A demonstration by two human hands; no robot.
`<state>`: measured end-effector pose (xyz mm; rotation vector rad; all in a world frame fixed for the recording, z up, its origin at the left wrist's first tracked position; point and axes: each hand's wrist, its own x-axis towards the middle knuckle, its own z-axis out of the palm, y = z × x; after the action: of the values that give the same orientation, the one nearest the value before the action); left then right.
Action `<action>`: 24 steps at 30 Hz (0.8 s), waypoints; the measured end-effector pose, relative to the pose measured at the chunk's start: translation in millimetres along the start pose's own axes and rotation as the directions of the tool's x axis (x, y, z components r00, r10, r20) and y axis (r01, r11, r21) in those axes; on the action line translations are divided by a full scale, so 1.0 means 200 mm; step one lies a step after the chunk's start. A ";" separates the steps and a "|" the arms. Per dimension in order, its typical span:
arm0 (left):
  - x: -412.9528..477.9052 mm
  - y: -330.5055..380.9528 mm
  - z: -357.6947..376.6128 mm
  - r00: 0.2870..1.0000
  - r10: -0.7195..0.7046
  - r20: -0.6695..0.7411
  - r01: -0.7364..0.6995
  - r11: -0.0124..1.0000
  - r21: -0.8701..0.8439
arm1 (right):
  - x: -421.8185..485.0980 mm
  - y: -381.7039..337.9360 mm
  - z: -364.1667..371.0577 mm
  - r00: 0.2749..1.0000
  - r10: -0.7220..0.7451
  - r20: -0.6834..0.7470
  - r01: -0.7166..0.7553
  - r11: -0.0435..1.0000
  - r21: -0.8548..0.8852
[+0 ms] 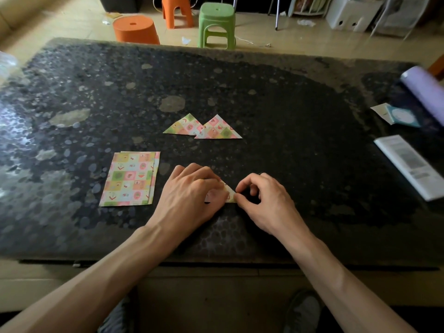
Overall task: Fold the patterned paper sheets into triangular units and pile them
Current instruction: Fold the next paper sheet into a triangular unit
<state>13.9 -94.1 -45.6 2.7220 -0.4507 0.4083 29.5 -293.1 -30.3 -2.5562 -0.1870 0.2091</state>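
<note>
A partly folded patterned sheet (229, 193) lies on the dark table (288, 131) near its front edge, mostly hidden under my hands. My left hand (192, 191) presses down on it with curled fingers covering its left part. My right hand (262, 198) pinches its right corner between thumb and forefinger. Two finished triangular units (185, 126) (217, 129) lie side by side further back, the right one overlapping the left one's corner. A small stack of flat patterned sheets (131, 179) rests to the left of my left hand.
At the right edge lie a white printed booklet (410, 164), a teal card (403, 116) and a lilac roll (425, 92). Beyond the table stand a green stool (216, 25) and two orange stools (135, 30) (176, 10) on the floor.
</note>
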 end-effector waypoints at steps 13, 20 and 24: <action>-0.01 -0.03 0.03 0.997 -0.077 -0.005 0.076 0.992 -0.100 | -0.01 0.00 0.03 0.999 -0.026 -0.041 0.024 0.998 -0.053; -0.02 -0.05 0.03 0.997 -0.074 0.016 0.075 0.989 -0.129 | -0.02 -0.02 0.05 0.997 -0.012 -0.080 0.006 0.997 -0.072; -0.03 -0.06 0.02 0.996 -0.075 0.046 0.081 0.986 -0.148 | -0.04 -0.04 0.05 0.997 -0.010 -0.079 0.002 0.996 -0.091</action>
<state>14.1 -82.9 -54.5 2.5967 -0.3685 0.2868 19.7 -282.8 -33.4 -2.6489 -0.1777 0.0982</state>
